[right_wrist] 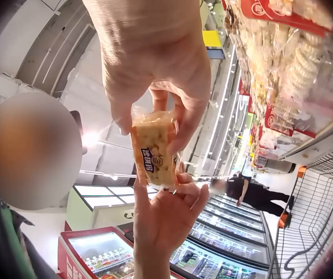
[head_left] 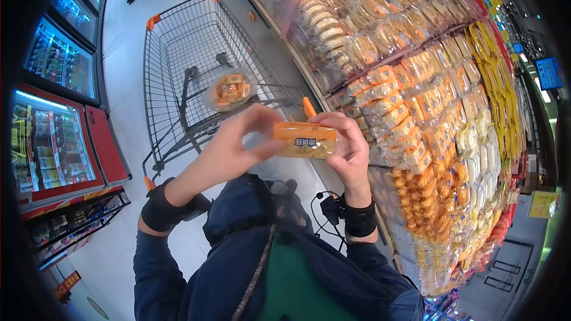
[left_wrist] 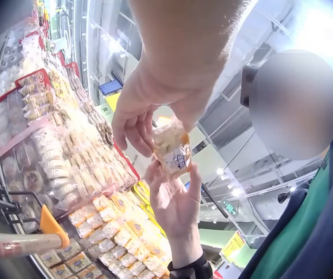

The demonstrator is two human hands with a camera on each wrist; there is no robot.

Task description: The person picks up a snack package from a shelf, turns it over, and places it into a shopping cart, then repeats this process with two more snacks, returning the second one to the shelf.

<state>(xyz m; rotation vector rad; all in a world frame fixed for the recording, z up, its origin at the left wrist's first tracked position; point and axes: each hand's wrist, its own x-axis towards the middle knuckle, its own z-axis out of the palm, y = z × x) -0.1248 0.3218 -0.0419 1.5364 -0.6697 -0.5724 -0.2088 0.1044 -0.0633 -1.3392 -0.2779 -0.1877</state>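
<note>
A small clear packet with orange edges and a dark blue label (head_left: pixel 306 141) is held between both hands, in front of the chest. The right hand (head_left: pixel 350 150) grips its right end, thumb below and fingers above. At the other end, the left hand (head_left: pixel 247 138), partly blurred, has its thumb and fingertips around the wrapper. Seen in the left wrist view, the packet (left_wrist: pixel 175 156) lies between the left hand (left_wrist: pixel 160 87) above and the right hand (left_wrist: pixel 177 209) below. The right wrist view shows the packet's labelled face (right_wrist: pixel 153 156), its lower end at the left fingertips.
A wire shopping cart (head_left: pixel 178 41) with orange corners stands ahead, with a round clear container of orange packets (head_left: pixel 232 90) in it. Sloping shelves of wrapped baked goods (head_left: pixel 416 107) line the right side. Refrigerated cases (head_left: pixel 56 142) are at left. A person in black (right_wrist: pixel 259 195) stands beyond.
</note>
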